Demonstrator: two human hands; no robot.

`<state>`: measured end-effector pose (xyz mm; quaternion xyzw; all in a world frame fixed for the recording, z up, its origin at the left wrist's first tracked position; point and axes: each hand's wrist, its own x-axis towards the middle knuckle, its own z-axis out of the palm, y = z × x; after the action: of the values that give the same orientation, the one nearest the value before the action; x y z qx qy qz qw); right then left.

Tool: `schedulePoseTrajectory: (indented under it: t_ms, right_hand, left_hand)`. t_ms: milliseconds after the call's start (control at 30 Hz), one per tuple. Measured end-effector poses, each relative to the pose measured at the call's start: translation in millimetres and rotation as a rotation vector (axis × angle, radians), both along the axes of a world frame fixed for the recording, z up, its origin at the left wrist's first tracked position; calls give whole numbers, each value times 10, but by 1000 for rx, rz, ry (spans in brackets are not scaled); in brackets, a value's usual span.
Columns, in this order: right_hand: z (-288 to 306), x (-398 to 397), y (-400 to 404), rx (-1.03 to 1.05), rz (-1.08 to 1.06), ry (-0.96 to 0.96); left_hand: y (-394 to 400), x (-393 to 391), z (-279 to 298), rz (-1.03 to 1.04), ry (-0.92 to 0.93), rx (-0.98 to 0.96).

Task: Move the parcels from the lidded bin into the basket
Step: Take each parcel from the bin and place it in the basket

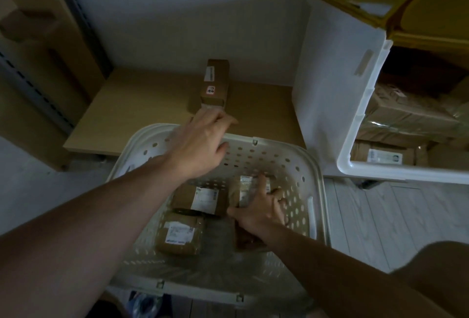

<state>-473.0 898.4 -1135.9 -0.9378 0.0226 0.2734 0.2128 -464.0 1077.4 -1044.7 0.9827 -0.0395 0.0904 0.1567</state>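
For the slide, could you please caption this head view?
Right hand sets a parcel in the basket; left hand reaches toward a box.

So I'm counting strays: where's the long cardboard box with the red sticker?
The long cardboard box lies on the brown shelf beyond the basket, left of the white bin, at the left hand fingertips.
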Motion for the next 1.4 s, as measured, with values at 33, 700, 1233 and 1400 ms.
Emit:
schedulePoseTrajectory:
  t_ms: [33, 700, 1233, 1400]
  right_hand:
    - [-54, -3, -2, -5, -5, -2]
    - [-1127, 181, 258, -30, -97, 73]
    - [-1358, 409, 220, 57, -91, 82]
    - [-953, 507, 120, -61, 205, 3]
  left_hand:
    - [-17, 34, -4, -5, 37, 30]
    - [234, 375, -166, 176, 443, 41]
    - [327, 399, -136, 192, 578, 14]
    - [402, 366, -87, 207, 590, -65]
